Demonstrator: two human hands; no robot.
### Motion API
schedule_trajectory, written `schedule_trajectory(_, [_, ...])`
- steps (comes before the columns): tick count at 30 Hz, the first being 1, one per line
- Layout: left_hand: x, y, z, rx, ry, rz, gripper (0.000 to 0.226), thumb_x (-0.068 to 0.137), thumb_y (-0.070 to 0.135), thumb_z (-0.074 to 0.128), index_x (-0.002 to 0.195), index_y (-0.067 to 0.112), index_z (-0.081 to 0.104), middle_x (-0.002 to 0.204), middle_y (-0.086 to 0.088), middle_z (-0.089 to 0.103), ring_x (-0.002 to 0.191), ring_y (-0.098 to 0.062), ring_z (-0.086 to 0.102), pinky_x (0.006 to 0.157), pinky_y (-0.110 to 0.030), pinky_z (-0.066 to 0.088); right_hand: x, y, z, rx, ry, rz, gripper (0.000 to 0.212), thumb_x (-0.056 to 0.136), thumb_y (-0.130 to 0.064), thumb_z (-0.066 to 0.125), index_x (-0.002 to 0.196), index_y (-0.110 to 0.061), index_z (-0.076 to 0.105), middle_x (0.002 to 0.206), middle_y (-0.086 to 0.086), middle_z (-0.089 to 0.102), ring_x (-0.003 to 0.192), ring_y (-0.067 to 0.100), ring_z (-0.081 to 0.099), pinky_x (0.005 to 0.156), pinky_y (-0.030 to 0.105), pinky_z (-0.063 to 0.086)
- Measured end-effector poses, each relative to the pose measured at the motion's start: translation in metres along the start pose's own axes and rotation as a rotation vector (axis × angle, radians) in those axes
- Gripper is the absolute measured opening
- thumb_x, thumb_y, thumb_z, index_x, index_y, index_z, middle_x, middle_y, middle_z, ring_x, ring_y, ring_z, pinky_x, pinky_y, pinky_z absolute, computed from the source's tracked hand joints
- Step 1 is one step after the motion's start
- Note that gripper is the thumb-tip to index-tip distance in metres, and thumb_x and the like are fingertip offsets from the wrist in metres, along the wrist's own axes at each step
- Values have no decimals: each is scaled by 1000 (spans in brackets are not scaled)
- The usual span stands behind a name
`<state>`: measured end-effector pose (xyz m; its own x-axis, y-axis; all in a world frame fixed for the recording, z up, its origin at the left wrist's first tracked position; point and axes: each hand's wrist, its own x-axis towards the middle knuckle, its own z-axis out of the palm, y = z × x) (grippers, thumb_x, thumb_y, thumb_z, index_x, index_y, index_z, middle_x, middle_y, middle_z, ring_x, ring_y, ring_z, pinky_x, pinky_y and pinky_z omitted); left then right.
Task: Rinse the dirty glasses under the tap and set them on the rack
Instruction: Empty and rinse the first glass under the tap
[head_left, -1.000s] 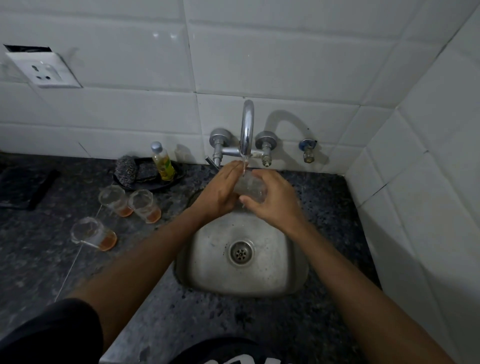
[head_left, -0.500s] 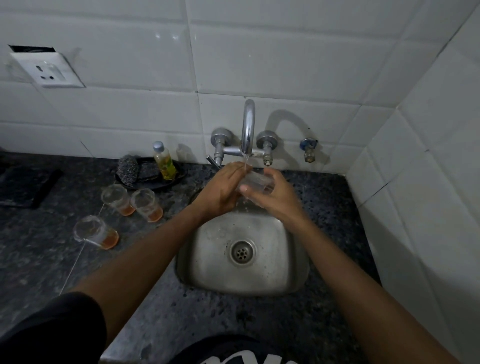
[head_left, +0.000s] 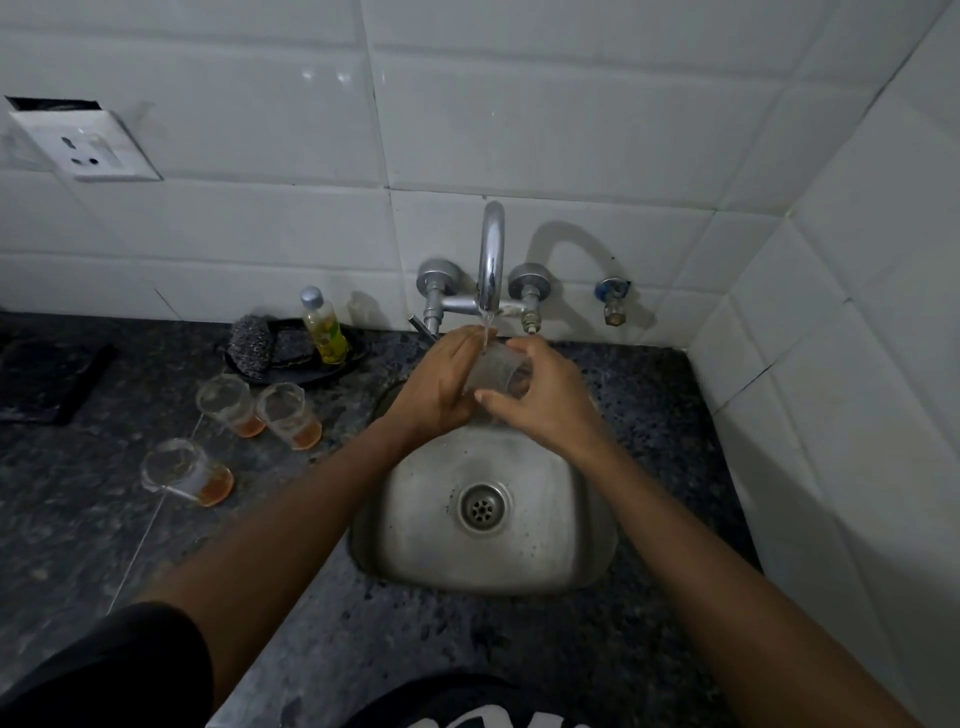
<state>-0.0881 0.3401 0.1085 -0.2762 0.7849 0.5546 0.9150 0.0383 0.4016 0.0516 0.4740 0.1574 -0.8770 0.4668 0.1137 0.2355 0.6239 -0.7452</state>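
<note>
Rinsing one glass under the running tap, three dirty ones waiting.

The glass lies tilted between both hands above the sink, in the stream from the tap: the right hand is closed around its body, the left hand cupped against its other side. Three glasses with orange dregs stand on the surface to the left; no rack is in view. Wet glass is probably slippery, so a loosened grip could drop it into the steel basin. A left forearm swinging wide could knock the nearest dirty glass over.
</note>
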Motion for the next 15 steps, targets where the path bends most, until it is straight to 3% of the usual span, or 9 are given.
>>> schedule_trajectory(2, [5,-1,-5,-2,-15,-6,64,83,7,71,142,-11,51,135,-25,61,126,-40,60,110,-48,48,-1,3,3,-29,19,-65,73,73,-45,90,133,-21,56,122,-1,65,105,14,66,87,36,59])
schedule_trajectory(6, [3,-4,-4,42,-3,18,52,100,20,62,141,-11,53,133,-26,62,123,-41,61,108,-49,50,2,-3,1,310,-7,225,71,73,-57,88,129,-25,58,116,-7,70,102,8,70,90,38,61])
schedule_trajectory(10, [4,-1,-2,-3,0,-2,54,90,12,69,138,-9,54,130,-22,63,119,-38,62,103,-49,50,-2,-7,1,-35,50,-76,65,76,-42,89,130,-18,60,120,1,67,103,16,67,89,39,59])
schedule_trajectory(12, [7,-2,-4,-9,2,-30,56,84,9,70,136,-8,56,128,-22,63,117,-38,63,101,-49,50,-4,-3,3,-53,69,-149,69,75,-42,89,131,-18,58,125,2,63,109,18,64,91,40,57])
schedule_trajectory(15, [6,-4,0,23,33,-17,47,92,8,65,134,-11,57,126,-24,64,115,-41,63,100,-50,51,0,-5,3,170,10,135,75,75,-58,86,134,-23,55,123,-3,67,107,12,67,91,38,60])
